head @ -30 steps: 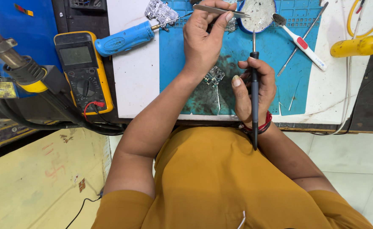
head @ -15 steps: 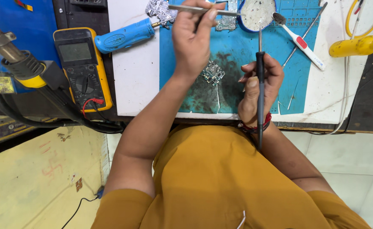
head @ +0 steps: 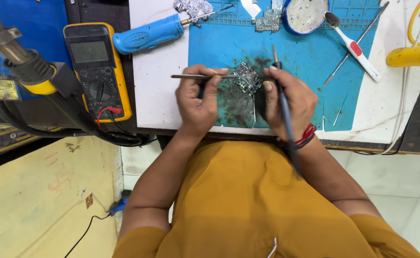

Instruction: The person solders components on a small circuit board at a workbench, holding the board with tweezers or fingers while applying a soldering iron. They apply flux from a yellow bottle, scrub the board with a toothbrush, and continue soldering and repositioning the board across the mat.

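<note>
- A small circuit board [head: 248, 79] lies on the blue mat [head: 305, 62], on its dark-stained patch near the front edge of the desk [head: 157, 91].
- The left hand [head: 198, 98] has its grip closed on tweezers [head: 198, 76], held level, tips at the board's left edge.
- The right hand [head: 288, 100] has its grip closed on a soldering iron [head: 281, 100]; a fingertip touches the board's right side, and the iron's tip points away, past the board.
- A red thread band circles the right wrist.
- At the mat's far edge: a second board [head: 270, 19], a round tin [head: 308, 16], a white brush [head: 350, 40] with a red label patch.
- Left of the mat lies a blue tool [head: 148, 33], its tip on a silver shield [head: 193, 8].
- Further left, a yellow multimeter [head: 95, 67]; a yellow rectangular label [head: 0, 89] sits at the far left edge.
</note>
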